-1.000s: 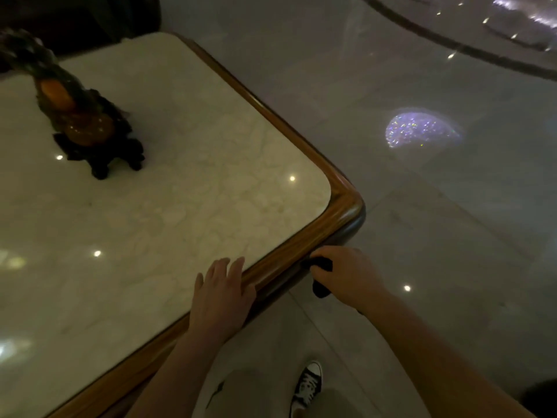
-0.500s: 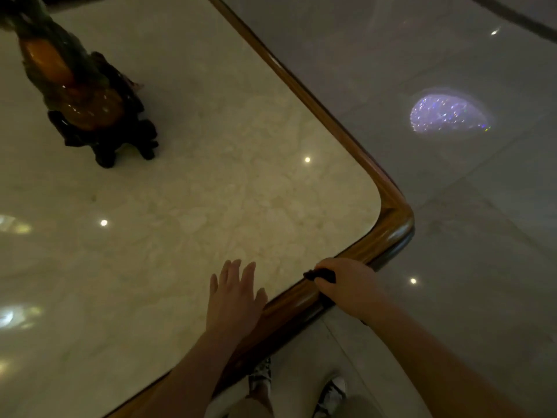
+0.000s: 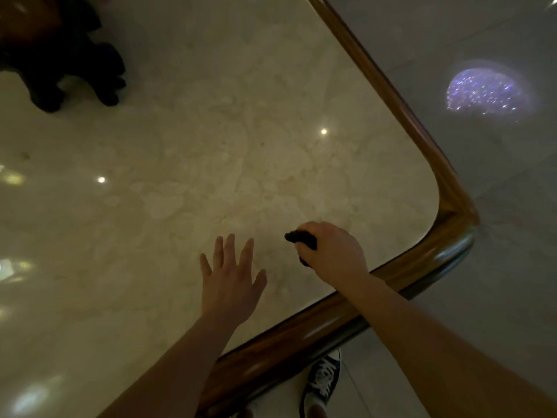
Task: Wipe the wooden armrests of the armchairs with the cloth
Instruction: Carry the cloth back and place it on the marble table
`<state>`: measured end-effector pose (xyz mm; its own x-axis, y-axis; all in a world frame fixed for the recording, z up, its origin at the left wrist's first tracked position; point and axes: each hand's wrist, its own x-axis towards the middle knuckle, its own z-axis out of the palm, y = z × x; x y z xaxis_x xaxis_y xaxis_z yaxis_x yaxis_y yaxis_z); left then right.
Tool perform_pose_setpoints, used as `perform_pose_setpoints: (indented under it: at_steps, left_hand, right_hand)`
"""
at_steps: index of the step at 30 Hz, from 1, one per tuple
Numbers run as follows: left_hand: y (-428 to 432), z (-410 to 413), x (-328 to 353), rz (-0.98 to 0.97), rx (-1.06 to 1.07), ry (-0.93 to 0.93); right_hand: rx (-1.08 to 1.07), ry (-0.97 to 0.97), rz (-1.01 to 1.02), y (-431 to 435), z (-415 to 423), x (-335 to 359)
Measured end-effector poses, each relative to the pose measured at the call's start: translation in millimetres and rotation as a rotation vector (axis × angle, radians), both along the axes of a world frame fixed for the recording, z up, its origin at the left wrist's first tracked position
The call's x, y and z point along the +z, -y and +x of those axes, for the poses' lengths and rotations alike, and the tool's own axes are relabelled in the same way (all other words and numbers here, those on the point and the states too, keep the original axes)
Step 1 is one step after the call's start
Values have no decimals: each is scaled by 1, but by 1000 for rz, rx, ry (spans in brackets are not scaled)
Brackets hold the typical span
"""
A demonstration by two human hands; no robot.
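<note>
My right hand is closed around a small dark cloth, bunched so only a lump shows at the fingers, and hovers or rests over the marble tabletop near its front right corner. My left hand lies flat beside it with its fingers spread and nothing in it. A rounded wooden rim frames the marble. No armchair or armrest is in view.
A dark carved ornament on a black stand sits at the table's far left. Grey polished floor lies to the right with a purple light reflection. My sneaker shows below the table edge.
Both hands have moved from the wooden rim inward onto the marble top. The view has shifted closer over the table, so the ornament sits at the top left corner.
</note>
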<state>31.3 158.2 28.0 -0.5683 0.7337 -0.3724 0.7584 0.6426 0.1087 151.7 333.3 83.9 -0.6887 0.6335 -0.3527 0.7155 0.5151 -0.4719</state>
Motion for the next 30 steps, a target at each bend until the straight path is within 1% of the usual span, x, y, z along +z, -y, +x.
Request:
perform_pose_setpoints:
  at_steps: [3,10,16,19,22,26,30]
  left_hand:
    - [-12,-1,-19,33,44,-5]
    - [-21,-4,-55,-8,125,28]
    - [-23,-1,-59,-44,102,11]
    - [-21,-1,-62,-47,91,-15]
    - [-21,1,-67,-35,76,-59]
    - [-20,1,-74,2,83,-50]
    - [-20,0,-74,-24,84,-23]
  right_hand:
    - [-21,-61,22,-12,-7,-22]
    - [-26,-107,78,-24,-19,-56]
    - [-12,-182,123,-19,-26,-71]
    - [15,-121,148,-15,-26,-81]
    - [61,-31,118,-12,-22,-88]
    - [91,-34,119,-12,-18,-90]
    - [87,-22,136,-13,-18,-83]
